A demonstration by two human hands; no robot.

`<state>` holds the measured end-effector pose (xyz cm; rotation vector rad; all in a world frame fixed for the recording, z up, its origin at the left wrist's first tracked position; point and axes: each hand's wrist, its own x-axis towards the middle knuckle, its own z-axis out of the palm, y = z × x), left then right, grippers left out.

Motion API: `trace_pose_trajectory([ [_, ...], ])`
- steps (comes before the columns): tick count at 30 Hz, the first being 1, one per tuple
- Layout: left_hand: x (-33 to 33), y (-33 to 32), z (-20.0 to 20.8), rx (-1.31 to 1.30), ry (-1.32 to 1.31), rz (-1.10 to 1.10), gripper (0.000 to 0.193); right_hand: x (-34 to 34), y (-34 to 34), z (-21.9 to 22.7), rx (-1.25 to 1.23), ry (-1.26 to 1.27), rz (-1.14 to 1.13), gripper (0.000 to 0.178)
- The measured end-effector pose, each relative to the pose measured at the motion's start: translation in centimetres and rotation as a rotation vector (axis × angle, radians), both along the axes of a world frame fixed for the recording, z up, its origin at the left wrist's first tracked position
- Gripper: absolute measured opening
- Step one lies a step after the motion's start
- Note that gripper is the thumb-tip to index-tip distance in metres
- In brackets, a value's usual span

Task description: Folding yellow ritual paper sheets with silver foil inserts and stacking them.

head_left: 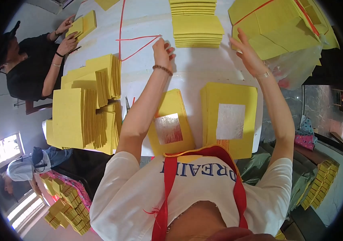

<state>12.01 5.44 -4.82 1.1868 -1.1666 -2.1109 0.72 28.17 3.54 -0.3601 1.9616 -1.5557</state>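
My left hand (163,55) is above the white table with its fingers curled in. At its fingertips is the bent end of a thin red string (139,48), pinched there as far as I can see. My right hand (249,56) is open, thumb and fingers apart, beside a large bundle of yellow paper (278,30) crossed by red string. Between and beyond my hands stands a stack of folded yellow paper packs (198,31). Closer to me are a yellow stack with a silvery patch (230,120) and a smaller one with a similar patch (168,128).
Upright yellow packs (73,116) crowd the table's left side, a pointed metal tool (127,104) beside them. A co-worker's hands (67,34) hold a yellow pack (84,26) at the far left. Clear plastic (294,66) hangs at the right edge. More yellow bundles (73,207) lie lower left.
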Motion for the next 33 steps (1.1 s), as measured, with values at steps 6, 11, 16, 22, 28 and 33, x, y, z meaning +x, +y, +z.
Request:
trace_pose_trajectory([
  [6, 9.4, 8.1, -1.5, 0.026, 0.166, -0.457, 0.04, 4.2, 12.6, -1.2, -0.288, -0.129, -0.072, 0.055],
  [11, 14.4, 15.0, -2.8, -0.012, 0.081, -0.646, 0.063, 10.9, 17.5, -9.0, -0.566, -0.305, -0.293, 0.051],
  [16, 16.1, 17.9, -2.4, -0.224, 0.296, -0.734, 0.073, 16.9, 18.2, -13.1, -0.525, 0.012, -0.2, 0.05],
  [22, 16.4, 19.0, -2.6, -0.063, 0.259, -0.648, 0.058, 18.8, 17.4, -13.2, -0.36, 0.09, -0.087, 0.051],
  [28, 17.1, 17.1, -4.9, -0.005, 0.317, -0.676, 0.06, 18.5, 14.9, -12.4, -0.52, -0.188, -0.196, 0.051],
  [33, 16.8, 17.8, -3.3, 0.058, 0.348, -0.581, 0.057, 18.1, 14.9, -12.4, -0.631, -0.299, -0.194, 0.05],
])
